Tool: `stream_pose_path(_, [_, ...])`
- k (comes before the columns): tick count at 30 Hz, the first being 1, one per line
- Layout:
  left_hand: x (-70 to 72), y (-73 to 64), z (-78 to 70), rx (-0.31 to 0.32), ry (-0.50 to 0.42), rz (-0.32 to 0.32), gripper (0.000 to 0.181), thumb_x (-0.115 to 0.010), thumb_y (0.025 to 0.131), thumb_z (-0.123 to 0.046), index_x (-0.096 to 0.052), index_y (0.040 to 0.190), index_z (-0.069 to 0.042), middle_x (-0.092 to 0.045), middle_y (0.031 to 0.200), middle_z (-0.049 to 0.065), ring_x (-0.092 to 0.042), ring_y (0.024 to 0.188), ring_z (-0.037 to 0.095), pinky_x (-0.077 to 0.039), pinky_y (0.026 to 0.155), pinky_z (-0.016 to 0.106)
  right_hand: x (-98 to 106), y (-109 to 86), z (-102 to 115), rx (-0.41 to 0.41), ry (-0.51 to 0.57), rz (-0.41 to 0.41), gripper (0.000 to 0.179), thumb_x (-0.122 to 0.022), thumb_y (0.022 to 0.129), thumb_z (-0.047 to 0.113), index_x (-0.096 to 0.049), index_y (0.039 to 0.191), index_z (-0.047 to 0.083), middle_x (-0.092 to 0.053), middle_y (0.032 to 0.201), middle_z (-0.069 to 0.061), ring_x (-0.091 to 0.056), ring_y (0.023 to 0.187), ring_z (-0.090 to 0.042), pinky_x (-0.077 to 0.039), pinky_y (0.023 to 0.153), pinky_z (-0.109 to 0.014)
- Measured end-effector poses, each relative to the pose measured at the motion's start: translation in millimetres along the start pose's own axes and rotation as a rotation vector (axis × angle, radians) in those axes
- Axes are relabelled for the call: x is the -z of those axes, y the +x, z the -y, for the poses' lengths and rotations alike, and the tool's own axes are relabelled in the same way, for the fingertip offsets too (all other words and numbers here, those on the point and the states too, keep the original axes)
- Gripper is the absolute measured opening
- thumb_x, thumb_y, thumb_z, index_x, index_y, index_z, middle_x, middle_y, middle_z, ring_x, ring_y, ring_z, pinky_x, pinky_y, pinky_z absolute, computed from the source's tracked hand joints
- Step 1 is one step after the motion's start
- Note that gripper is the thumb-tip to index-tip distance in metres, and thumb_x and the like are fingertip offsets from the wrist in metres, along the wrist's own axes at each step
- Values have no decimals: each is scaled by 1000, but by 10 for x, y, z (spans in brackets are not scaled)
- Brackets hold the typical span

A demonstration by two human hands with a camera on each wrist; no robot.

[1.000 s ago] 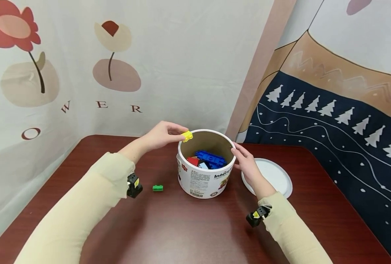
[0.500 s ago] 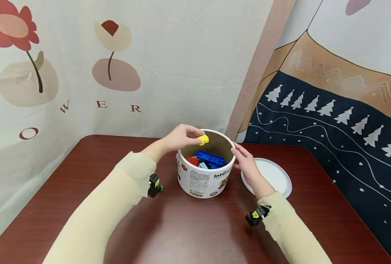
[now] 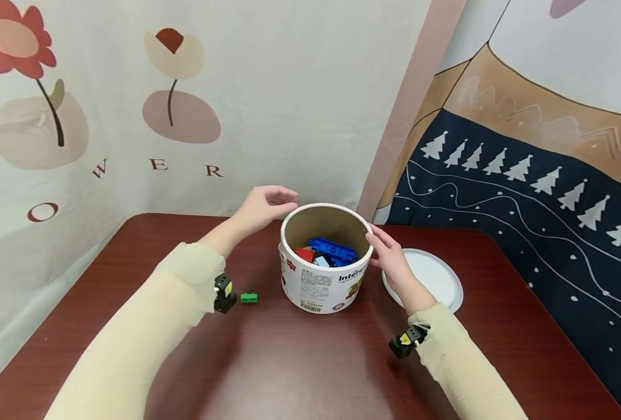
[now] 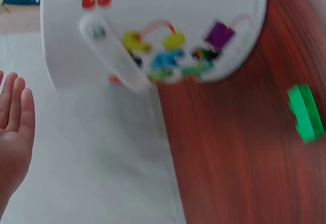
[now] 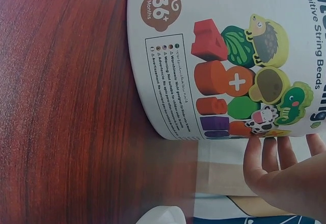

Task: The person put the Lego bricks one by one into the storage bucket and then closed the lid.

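A white round bucket (image 3: 318, 286) stands on the table, with a blue brick (image 3: 333, 249) and a red brick (image 3: 305, 254) showing among the pieces inside. Just outside its left rim my left hand (image 3: 260, 211) is raised, holding nothing. The fingers of this left hand (image 4: 15, 117) extend in the left wrist view. On the opposite side, my right hand (image 3: 391, 262) touches the bucket at the rim and outer wall. Its fingers (image 5: 270, 155) lie against the printed wall in the right wrist view. A small green brick (image 3: 249, 297) lies left of the bucket.
A white round lid (image 3: 436, 280) lies on the brown table (image 3: 310, 361), right of the bucket and partly behind the right wrist. A pale printed cloth (image 3: 268, 116) hangs behind the table, and a dark tree-patterned cloth (image 3: 499, 210) hangs on the right.
My left hand carried a yellow brick over the bucket, released it, and moved back left past the rim. The yellow brick is now out of sight. The right hand stays at the bucket.
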State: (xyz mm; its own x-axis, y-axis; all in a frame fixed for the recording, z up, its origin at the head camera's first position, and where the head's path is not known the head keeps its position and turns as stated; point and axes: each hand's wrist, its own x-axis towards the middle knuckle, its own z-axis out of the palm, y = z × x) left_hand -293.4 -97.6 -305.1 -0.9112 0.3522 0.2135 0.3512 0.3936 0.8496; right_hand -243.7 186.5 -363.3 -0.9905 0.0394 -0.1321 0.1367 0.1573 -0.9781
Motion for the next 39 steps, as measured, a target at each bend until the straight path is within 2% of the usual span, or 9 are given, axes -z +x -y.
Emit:
stream_pose_path(4, [155,-115,199,37,18,-14,36,-66,87,-23,-62,118,-6,-64,118,14,-59,111,26,-46,95,41,0,0,2,-3,-9,-3,49,-43,99,34,-36,145,20,-30,152,-9,-37,133,-31,-37,106,-49])
stream_pose_path(10, [284,-347,565,82,95,32,38,-65,87,-25,-62,119,-5,-63,119,16,-56,114,27,-43,96,44,13,-8,-10,-4,-25,-15,50,-42,99,36,-34,146,21,-30,152,-8,-37,133,-31,-39,105,-48])
stream_pose_path(15, [291,-566,818,100,128,71,38,-67,85,-24,-63,117,-3,-64,117,19,-58,110,28,-47,91,41,8,-17,-15,-5,-21,-11,50,-42,99,35,-35,145,21,-30,152,-8,-37,133,-31,-39,105,-48])
stream_pose_path(20, [216,-784,1016,98,138,138,38,-68,85,-20,-62,115,2,-65,111,21,-63,100,26,-49,86,34,-6,-22,-7,-9,-25,-8,50,-42,99,35,-34,146,21,-30,152,-8,-37,133,-31,-39,104,-48])
stream_pose_path(24, [155,-917,1138,107,113,195,39,-70,83,-19,-62,114,4,-67,107,20,-64,96,23,-51,84,32,-8,-19,3,-8,-20,-9,49,-42,99,34,-35,145,21,-29,152,-8,-37,134,-31,-39,104,-49])
stream_pose_path(30, [98,-1029,1313,120,30,251,41,-72,79,-15,-61,113,6,-68,104,20,-67,92,22,-52,77,21,-17,-9,8,-10,-22,-11,49,-43,99,35,-35,145,21,-30,152,-7,-37,133,-31,-40,104,-48])
stream_pose_path(34, [69,-1074,1342,125,15,272,43,-74,78,-16,-62,113,5,-67,104,20,-66,90,20,-52,76,20,-20,-9,12,-12,-24,-14,49,-43,99,36,-35,145,22,-30,152,-7,-37,133,-30,-39,104,-47])
stream_pose_path(39, [35,-1091,1341,102,67,299,43,-75,76,-17,-63,111,4,-68,101,17,-62,88,17,-51,76,21,-22,-9,13,-16,-23,-17,49,-43,99,36,-36,145,22,-31,152,-7,-37,133,-30,-39,104,-47])
